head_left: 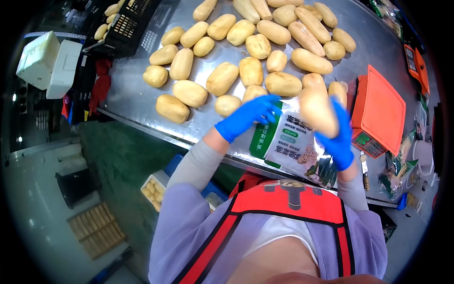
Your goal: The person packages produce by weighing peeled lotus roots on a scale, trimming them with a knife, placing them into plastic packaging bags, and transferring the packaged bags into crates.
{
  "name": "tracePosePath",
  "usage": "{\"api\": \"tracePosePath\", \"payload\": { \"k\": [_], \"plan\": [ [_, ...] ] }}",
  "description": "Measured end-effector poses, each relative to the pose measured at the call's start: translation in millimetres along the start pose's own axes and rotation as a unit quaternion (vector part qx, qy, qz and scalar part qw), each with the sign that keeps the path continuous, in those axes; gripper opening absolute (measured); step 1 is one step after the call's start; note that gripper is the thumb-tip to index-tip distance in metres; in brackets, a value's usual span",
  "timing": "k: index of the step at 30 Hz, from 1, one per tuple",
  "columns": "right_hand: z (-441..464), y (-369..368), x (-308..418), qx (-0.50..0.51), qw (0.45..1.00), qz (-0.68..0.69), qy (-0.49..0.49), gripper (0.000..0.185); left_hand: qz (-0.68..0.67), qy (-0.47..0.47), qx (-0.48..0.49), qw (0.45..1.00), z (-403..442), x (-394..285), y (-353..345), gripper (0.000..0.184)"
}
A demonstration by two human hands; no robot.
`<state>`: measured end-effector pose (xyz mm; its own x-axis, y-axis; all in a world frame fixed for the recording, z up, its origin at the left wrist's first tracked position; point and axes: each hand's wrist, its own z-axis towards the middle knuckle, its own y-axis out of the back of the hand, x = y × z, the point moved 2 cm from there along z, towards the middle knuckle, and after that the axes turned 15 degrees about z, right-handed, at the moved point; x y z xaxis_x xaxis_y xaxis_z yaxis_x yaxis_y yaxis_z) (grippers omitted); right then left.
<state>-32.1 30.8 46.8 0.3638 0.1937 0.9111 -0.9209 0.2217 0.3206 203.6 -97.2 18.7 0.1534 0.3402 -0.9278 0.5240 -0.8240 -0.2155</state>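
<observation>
My right hand (338, 139), in a blue glove, is closed round a peeled lotus root segment (318, 112); both are smeared by motion. The segment is over a printed plastic bag (288, 142), green and white with pictures of lotus root slices, lying flat at the table's near edge. At the bag's upper left corner is my left hand (253, 116), also blue-gloved, its fingers apart and slightly bent. Whether those fingertips touch the bag I cannot tell. Several more lotus root segments (222, 78) lie spread over the metal table (127, 90) beyond my hands.
An orange scale (380, 111) stands right of my right hand, with a knife (364, 170) near it. At the far left are a black crate (125, 26) and white foam boxes (47, 64). Plastic bags (399, 165) lie at the right edge. Below the table is a box of segments (153, 191).
</observation>
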Motion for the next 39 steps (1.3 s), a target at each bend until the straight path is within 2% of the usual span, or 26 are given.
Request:
{"api": "tracePosePath", "payload": {
  "k": [2, 4, 5, 6, 7, 8, 10, 13, 16, 17, 19, 20, 21, 22, 24, 25, 26, 28, 29, 31, 32, 34, 36, 37, 38, 39],
  "plan": [
    [-1.8, 47.9, -13.0, -0.200, 0.975, 0.090, -0.044, 0.074, -0.001, -0.084, -0.153, 0.985, -5.3, 10.4, 34.8, 0.037],
    [-3.6, 112.3, -32.2, -0.336, 0.942, 0.007, -0.006, 0.069, 0.236, -0.101, -0.364, 0.895, -14.3, 31.3, 91.1, 0.041],
    [-6.7, 144.5, -45.3, -0.394, 0.916, -0.066, 0.018, 0.069, 0.286, -0.071, -0.429, 0.854, -27.3, 26.9, 110.9, 0.042],
    [-15.4, 173.9, -62.6, -0.425, 0.897, -0.119, -0.007, 0.069, 0.333, -0.042, -0.489, 0.805, -42.0, 22.2, 131.5, 0.042],
    [-24.1, 200.5, -77.6, -0.455, 0.873, -0.173, -0.032, 0.071, 0.295, -0.065, -0.540, 0.785, -52.3, 29.1, 158.0, 0.041],
    [-30.7, 219.0, -88.9, -0.456, 0.872, -0.176, -0.032, 0.071, 0.256, -0.088, -0.588, 0.762, -61.8, 42.8, 187.0, 0.041],
    [-43.0, 246.1, -111.5, -0.442, 0.839, -0.308, -0.076, 0.073, 0.310, -0.081, -0.652, 0.688, -82.5, 57.2, 237.3, 0.039],
    [-59.1, 267.5, -147.6, -0.393, 0.845, -0.357, -0.066, 0.070, 0.316, -0.042, -0.667, 0.674, -95.8, 55.4, 261.5, 0.040],
    [-56.0, 258.3, -140.4, -0.360, 0.848, -0.387, -0.047, 0.067, 0.357, 0.003, -0.642, 0.678, -90.2, 71.3, 283.1, 0.043],
    [-54.7, 253.7, -133.2, -0.365, 0.833, -0.411, -0.053, 0.066, 0.357, 0.004, -0.641, 0.679, -86.9, 54.9, 268.2, 0.043],
    [-47.8, 241.1, -112.6, -0.368, 0.818, -0.438, -0.059, 0.065, 0.443, 0.130, -0.557, 0.691, -78.5, 25.9, 233.3, 0.053],
    [-42.9, 229.9, -96.5, -0.366, 0.807, -0.464, -0.013, 0.062, 0.442, 0.131, -0.555, 0.692, -81.9, 21.6, 218.5, 0.053],
    [-39.9, 216.4, -82.8, -0.361, 0.793, -0.489, 0.032, 0.059, 0.520, 0.090, -0.477, 0.703, -85.1, 18.5, 199.8, 0.060],
    [-37.3, 203.5, -74.4, -0.361, 0.792, -0.491, 0.030, 0.059, 0.591, 0.045, -0.393, 0.703, -87.4, 19.9, 182.1, 0.067],
    [-30.5, 176.1, -56.9, -0.363, 0.856, -0.357, 0.084, 0.051, 0.731, 0.089, -0.299, 0.607, -89.9, 37.8, 155.5, 0.080],
    [-27.4, 158.0, -48.7, -0.372, 0.868, -0.316, 0.092, 0.044, 0.772, 0.152, -0.275, 0.553, -89.9, 39.4, 141.3, 0.082],
    [-25.5, 140.3, -41.1, -0.365, 0.873, -0.312, 0.085, 0.039, 0.771, 0.142, -0.270, 0.559, -84.6, 44.5, 138.5, 0.082],
    [-24.6, 114.7, -38.6, -0.323, 0.928, -0.168, 0.076, 0.033, 0.792, 0.096, -0.337, 0.500, -84.2, 59.1, 145.3, 0.075],
    [-30.7, 107.6, -54.0, -0.274, 0.960, -0.015, 0.064, 0.033, 0.794, 0.058, -0.346, 0.496, -85.1, 66.7, 152.8, 0.075],
    [-36.3, 75.8, -56.3, -0.219, 0.968, 0.123, -0.004, 0.030, 0.780, 0.015, -0.354, 0.516, -86.9, 74.2, 165.9, 0.074],
    [-33.9, 62.8, -49.1, -0.169, 0.984, 0.054, -0.007, 0.028, 0.765, -0.025, -0.360, 0.533, -86.8, 75.1, 164.8, 0.073],
    [-32.8, 42.8, -43.0, -0.100, 0.994, 0.033, -0.003, 0.027, 0.745, -0.038, -0.378, 0.548, -86.1, 69.4, 157.4, 0.071],
    [-35.3, 33.7, -40.5, -0.071, 0.997, 0.016, -0.023, 0.026, 0.542, -0.091, -0.492, 0.675, -88.8, 73.6, 157.5, 0.067],
    [-37.5, 30.6, -40.1, -0.045, 0.998, -0.006, -0.044, 0.026, 0.437, -0.071, -0.518, 0.732, -90.1, 64.1, 144.8, 0.070],
    [-39.8, 27.4, -43.0, -0.049, 0.998, -0.007, -0.044, 0.026, 0.438, -0.074, -0.516, 0.732, -95.5, 56.3, 135.7, 0.070],
    [-43.9, 24.2, -50.5, -0.062, 0.994, 0.038, -0.077, 0.026, 0.308, -0.052, -0.540, 0.782, -103.1, 53.9, 129.7, 0.072]
  ]
}}
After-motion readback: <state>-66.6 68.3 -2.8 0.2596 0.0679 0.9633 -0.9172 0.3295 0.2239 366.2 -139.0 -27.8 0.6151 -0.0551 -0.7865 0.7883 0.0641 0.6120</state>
